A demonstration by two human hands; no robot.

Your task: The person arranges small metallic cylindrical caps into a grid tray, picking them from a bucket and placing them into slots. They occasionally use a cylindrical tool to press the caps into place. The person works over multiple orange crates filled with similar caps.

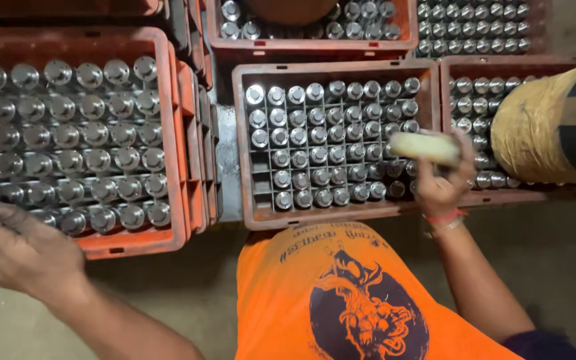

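Observation:
My right hand [443,190] is raised over the right edge of the middle red crate [241,150] and grips a pale, blurred cylinder-shaped object [425,147]. That crate holds several rows of silver-capped bottles [328,133], and a few cells at its left side stand empty. My left hand [18,247] lies at the lower left, over the front corner of the left red crate [176,147], which is full of silver-capped bottles [81,133]. The left hand's fingers are blurred and I cannot tell whether they hold anything. My orange shirt [288,293] fills the lower middle.
A third red crate [501,64] of capped bottles stands at the right, partly covered by a large roll wrapped in yellowish material [541,127]. More crates of bottles [301,45] line the back. The floor [188,293] in front is bare concrete.

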